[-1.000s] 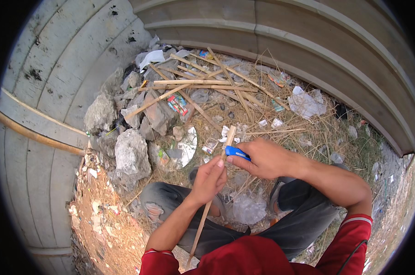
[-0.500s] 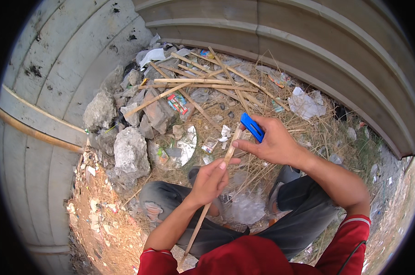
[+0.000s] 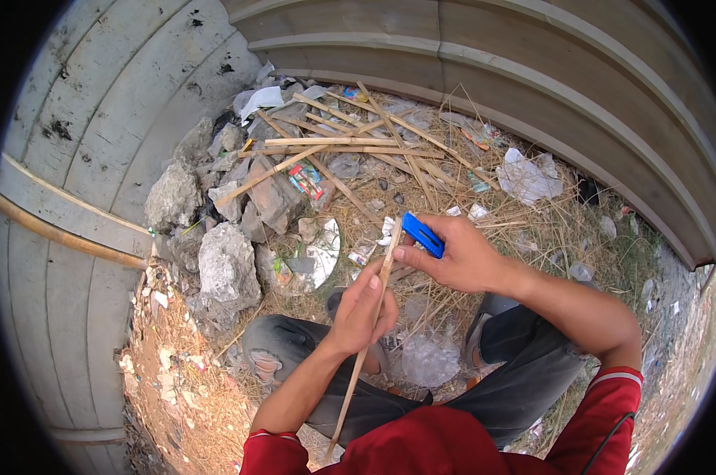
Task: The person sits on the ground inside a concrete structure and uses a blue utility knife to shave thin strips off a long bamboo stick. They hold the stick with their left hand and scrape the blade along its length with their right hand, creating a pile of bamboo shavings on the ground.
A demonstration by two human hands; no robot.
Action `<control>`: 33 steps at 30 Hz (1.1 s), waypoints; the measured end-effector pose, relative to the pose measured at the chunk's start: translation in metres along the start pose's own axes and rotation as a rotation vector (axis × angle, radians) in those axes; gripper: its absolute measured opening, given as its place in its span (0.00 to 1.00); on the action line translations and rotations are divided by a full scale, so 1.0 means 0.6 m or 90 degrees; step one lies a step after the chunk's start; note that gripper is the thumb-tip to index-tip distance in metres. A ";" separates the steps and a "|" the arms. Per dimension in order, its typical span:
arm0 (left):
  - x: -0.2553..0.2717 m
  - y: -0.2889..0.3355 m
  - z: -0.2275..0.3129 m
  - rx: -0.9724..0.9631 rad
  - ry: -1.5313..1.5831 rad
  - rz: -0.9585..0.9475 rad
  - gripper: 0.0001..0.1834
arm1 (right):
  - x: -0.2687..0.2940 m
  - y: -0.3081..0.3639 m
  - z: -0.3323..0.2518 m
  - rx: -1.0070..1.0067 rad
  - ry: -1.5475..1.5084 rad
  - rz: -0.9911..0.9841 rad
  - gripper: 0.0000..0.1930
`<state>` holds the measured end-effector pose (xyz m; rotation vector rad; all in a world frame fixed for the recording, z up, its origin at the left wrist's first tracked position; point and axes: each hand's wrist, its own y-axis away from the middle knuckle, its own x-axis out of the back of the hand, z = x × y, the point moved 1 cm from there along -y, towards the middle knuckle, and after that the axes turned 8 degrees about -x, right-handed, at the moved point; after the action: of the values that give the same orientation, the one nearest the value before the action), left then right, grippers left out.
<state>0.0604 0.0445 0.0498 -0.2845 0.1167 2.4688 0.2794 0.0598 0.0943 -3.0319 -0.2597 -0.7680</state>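
My left hand point(image 3: 361, 313) is closed round the middle of a long, thin bamboo strip point(image 3: 357, 378). The strip slants from my lap up and away, and its far end stands beside the knife. A blue utility knife point(image 3: 424, 235) is gripped in my right hand point(image 3: 461, 255), close to that far end. My right thumb reaches toward the strip; whether it touches cannot be made out. The knife's blade is not visible. Beyond my hands, several bamboo strips point(image 3: 334, 142) lie crossed in a loose pile on the ground.
Grey rocks point(image 3: 227, 265) are heaped at the left, against a pale panel wall point(image 3: 97, 103). A brown corrugated metal wall point(image 3: 532, 71) curves along the far and right sides. Dry grass, crumpled plastic point(image 3: 431, 356) and a white sheet scrap point(image 3: 530, 176) litter the ground around my feet.
My right hand with the knife has come slightly down and left, nearer to me. The strip's far end has dropped a little, tilting slightly, while my left hand keeps hold of it.
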 end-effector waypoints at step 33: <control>-0.003 0.019 0.029 0.104 0.217 -0.046 0.28 | 0.133 -0.087 0.031 -0.125 0.287 0.322 0.30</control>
<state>0.0516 0.0371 0.0673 -0.6246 0.4419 2.3029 0.3491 0.1251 0.1136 -2.7644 0.5872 -1.4270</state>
